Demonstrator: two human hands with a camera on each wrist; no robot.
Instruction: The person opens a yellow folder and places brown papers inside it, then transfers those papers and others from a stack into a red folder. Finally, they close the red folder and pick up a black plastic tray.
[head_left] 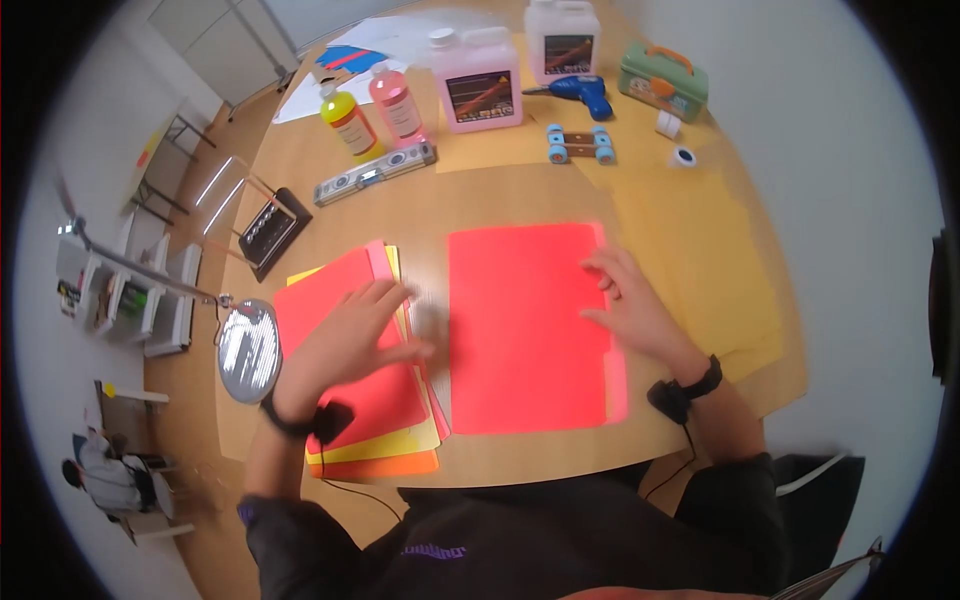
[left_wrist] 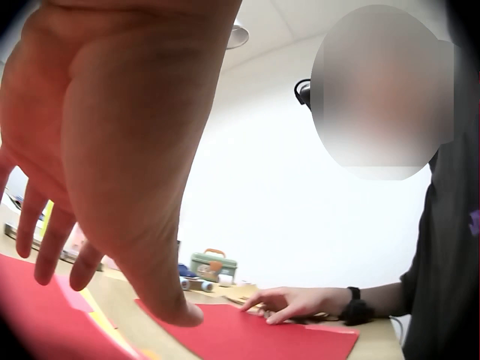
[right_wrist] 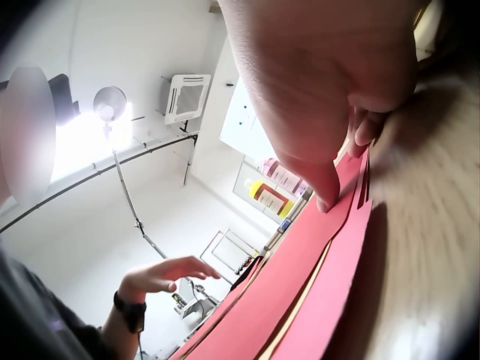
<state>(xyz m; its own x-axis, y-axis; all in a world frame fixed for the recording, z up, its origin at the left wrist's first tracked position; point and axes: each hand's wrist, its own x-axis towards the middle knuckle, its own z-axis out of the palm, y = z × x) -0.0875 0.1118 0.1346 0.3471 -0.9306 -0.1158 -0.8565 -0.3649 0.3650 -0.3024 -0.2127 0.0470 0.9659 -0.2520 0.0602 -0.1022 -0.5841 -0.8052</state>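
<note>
Two groups of colored file folders lie on the table. On the right is a red folder (head_left: pixel 525 330), with pinkish and tan layers showing along its right edge. My right hand (head_left: pixel 640 310) rests at that edge, its thumb (right_wrist: pixel 325 199) on the red cover and its other fingers bent near the side. To the left, a red folder (head_left: pixel 385 405) tops a fanned pile with yellow and orange folders (head_left: pixel 400 464) below it. Over this pile hovers my left hand (head_left: pixel 340 335), fingers spread and nothing held; its palm faces the camera in the left wrist view.
A magnifier lamp (head_left: pixel 250 350) and a Newton's cradle (head_left: pixel 275 232) stand at the left. Farther back are a spirit level (head_left: pixel 376 173), bottles (head_left: pixel 352 125), jugs (head_left: pixel 477 85), a blue drill (head_left: pixel 585 95), a small wheeled car (head_left: pixel 580 145) and a green toolbox (head_left: pixel 663 85). Yellow paper (head_left: pixel 700 270) covers the right side.
</note>
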